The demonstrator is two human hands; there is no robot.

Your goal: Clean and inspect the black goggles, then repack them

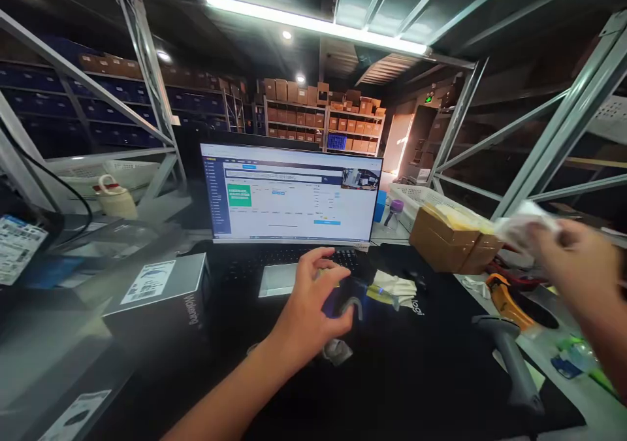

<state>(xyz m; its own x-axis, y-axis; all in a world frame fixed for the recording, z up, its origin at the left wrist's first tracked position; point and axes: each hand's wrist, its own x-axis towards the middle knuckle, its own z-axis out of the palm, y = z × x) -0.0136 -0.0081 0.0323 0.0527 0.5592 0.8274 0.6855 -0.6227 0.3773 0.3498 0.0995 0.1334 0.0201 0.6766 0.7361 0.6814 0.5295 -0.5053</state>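
One left hand (pixel 306 307) is hovering over the black mat (pixel 416 382), fingers curling wide of the thumb | one right hand (pixel 582 255) is pinching a blurred, crumpled white piece (pixel 525 222) near the cardboard box (pixel 441 245) | grey scanner (pixel 513 362) is lying rightward.

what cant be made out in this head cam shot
Head view: white item in the right hand, blurred, partly covered by that hand.
Head view: small print on the monitor, too small.
Head view: keyboard middle, hidden behind the left hand.
Head view: lower-left label, cut off by bottom edge.
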